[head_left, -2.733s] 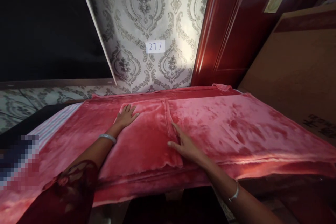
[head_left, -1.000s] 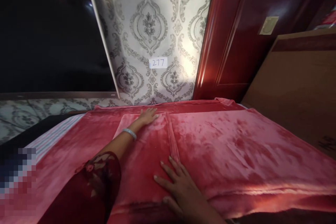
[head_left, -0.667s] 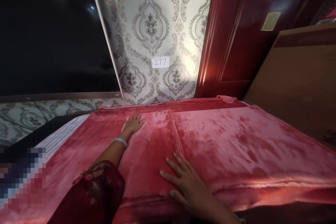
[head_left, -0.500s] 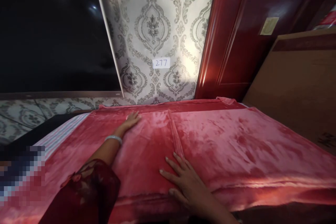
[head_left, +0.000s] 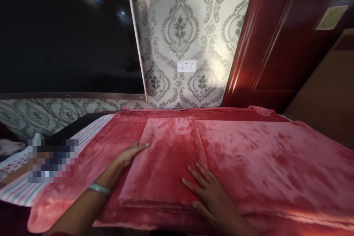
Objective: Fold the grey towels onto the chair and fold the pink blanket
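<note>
Since half a second ago your left hand (head_left: 128, 154) has slid back along the left edge of the folded panel (head_left: 166, 162), from its far corner to about halfway down, and your view has swung left. Your right hand (head_left: 208, 193) has hardly shifted.

Nearest you, your right hand lies flat and open, fingers spread, palm down on the near right part of the folded panel, just left of the raised seam (head_left: 199, 143) that runs away from you; it grips nothing. Your left hand, a pale bangle (head_left: 99, 188) on its wrist, rests open with fingers together, fingertips touching the panel's left edge; whether they tuck under the edge, you cannot tell.

That panel is a doubled layer of the red plush blanket (head_left: 265, 162), which spreads wide to your right and left across the bed. At the left, a striped sheet (head_left: 91, 132) shows past the blanket's edge, beside a pixelated patch.

Beyond the blanket's far hem stands patterned damask wallpaper (head_left: 179, 33), bearing a small white label (head_left: 186, 66) handwritten "277". Left of it hangs a large dark screen (head_left: 66, 33); right of it is a glossy red-brown door (head_left: 276, 37) with a pale plate (head_left: 331, 17) whose writing is too small to read.
</note>
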`<state>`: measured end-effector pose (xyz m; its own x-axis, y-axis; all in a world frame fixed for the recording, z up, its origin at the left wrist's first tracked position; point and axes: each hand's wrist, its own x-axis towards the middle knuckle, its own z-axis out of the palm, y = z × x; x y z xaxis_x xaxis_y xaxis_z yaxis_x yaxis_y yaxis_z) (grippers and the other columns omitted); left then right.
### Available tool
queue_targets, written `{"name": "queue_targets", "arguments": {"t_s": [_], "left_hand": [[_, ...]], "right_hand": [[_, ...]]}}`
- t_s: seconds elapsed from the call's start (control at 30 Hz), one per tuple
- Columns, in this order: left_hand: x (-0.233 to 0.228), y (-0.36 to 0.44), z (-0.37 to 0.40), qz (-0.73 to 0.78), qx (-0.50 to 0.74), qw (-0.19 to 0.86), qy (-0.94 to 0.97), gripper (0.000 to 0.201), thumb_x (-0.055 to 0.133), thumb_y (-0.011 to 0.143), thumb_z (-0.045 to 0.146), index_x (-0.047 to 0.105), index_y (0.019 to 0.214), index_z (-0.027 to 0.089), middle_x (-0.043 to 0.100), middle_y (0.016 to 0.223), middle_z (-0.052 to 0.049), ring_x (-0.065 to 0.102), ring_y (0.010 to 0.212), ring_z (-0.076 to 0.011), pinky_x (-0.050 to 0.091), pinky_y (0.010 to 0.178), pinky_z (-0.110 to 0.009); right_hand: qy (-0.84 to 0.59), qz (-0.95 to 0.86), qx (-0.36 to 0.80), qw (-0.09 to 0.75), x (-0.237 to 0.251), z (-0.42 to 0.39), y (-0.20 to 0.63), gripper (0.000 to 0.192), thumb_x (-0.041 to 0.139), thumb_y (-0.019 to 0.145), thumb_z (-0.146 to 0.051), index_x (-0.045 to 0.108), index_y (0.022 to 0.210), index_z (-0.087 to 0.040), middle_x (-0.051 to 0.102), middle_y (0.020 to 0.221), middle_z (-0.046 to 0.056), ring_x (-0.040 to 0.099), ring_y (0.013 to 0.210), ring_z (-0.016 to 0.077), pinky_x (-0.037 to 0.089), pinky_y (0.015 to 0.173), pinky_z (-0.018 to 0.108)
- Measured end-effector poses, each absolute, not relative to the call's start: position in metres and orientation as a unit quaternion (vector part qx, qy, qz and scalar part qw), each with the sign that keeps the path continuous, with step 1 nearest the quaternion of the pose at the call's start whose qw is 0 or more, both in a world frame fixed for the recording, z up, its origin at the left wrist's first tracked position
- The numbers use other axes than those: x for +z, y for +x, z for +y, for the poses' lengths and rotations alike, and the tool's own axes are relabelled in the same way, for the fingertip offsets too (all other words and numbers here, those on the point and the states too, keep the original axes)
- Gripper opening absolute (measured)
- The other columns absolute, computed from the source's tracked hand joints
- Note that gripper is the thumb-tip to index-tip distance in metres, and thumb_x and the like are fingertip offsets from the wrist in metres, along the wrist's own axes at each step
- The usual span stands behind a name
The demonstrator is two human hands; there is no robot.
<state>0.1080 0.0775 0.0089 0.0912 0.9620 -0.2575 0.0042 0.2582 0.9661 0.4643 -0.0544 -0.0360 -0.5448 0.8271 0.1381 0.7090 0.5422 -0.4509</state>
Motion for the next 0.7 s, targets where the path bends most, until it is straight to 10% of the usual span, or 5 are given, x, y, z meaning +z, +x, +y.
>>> {"name": "queue_targets", "arguments": {"t_s": [0.3,0.7], "left_hand": [[0.004,0.125,0.058,0.512,0.475,0.546,0.463,0.072,0.088,0.059,0.052,0.071,0.118,0.014,0.078,0.111,-0.014,0.07,0.113,-0.0385,0.058,0.097,-0.048],[-0.008,0.123,0.054,0.466,0.492,0.569,0.466,0.068,0.085,0.065,0.056,0.073,0.116,0.014,0.078,0.11,-0.014,0.07,0.112,-0.0377,0.054,0.102,-0.051]], "right_hand": [[-0.429,-0.856,0.204,0.206,0.003,-0.028,0.482,0.05,0.042,0.105,-0.051,0.049,0.152,-0.036,0.054,0.152,0.007,0.05,0.14,0.0308,0.032,0.12,0.062],[-0.543,-0.757,0.066,0.357,-0.054,0.144,0.484,0.07,0.036,0.095,-0.054,0.048,0.152,-0.014,0.053,0.15,0.018,0.042,0.145,0.0344,0.033,0.119,0.058]]}}
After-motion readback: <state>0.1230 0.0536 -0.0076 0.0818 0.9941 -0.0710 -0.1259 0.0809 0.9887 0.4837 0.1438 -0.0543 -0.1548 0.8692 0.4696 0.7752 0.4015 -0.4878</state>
